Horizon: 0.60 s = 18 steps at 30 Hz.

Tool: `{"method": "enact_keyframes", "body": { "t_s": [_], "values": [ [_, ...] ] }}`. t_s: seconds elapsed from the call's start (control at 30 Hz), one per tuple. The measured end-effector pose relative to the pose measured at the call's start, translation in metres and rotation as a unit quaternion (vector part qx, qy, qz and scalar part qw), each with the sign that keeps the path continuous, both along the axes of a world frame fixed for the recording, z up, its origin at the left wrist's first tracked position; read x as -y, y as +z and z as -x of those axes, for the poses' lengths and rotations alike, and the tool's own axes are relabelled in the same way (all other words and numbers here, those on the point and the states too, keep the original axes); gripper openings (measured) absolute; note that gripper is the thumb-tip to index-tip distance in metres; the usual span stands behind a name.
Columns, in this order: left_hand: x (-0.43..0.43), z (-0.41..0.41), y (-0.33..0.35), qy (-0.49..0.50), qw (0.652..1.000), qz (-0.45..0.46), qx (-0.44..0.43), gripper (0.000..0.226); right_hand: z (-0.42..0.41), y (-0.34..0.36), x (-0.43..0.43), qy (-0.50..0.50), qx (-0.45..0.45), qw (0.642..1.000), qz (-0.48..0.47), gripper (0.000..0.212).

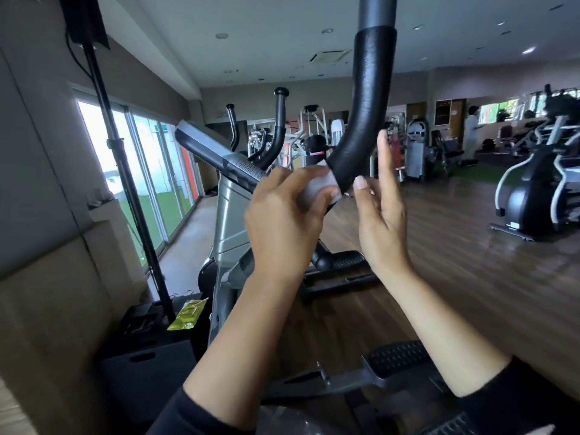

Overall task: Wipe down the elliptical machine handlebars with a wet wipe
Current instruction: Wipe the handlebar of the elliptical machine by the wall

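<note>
The wet wipe point(317, 189) is a small white wad at the lower end of the handlebar point(367, 98), pressed against the black foam grip. The left hand point(282, 221) grips the wet wipe, its fingers curled round it. From this point the handlebar curves upward and leaves the frame at the top edge, where the foam gives way to a smooth grey tube.

The right hand point(379, 215) is on the other side of the grip and holds nothing. Its fingers are straight and point upward, and its thumb lies just beside the foam end (contact cannot be confirmed). The two hands are apart, with the grip end between them.

Behind the left hand, the console point(213, 152) of the machine sits at an angle. A ribbed pedal point(398, 359) sits below the forearms. A yellow packet point(188, 313) lies on a black case point(147, 372) left of the machine, near a black stand pole point(125, 183). Another elliptical point(530, 202) stands on the wooden floor point(470, 246) to the right.
</note>
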<state>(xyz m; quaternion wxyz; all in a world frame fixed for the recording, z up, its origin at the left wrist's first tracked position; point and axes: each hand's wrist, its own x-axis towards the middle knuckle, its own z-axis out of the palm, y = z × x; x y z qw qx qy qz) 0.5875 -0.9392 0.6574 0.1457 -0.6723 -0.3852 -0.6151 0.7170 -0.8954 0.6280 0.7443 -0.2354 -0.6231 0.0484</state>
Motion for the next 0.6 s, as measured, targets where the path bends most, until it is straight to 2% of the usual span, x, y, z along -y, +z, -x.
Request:
{"method": "enact_keyframes", "body": {
  "t_s": [0.6],
  "values": [
    [0.013,-0.026,0.001,0.117,0.992,-0.014,0.050,0.029,-0.009,0.001,-0.005,0.072,0.027,0.997,-0.028,0.059]
  ]
}}
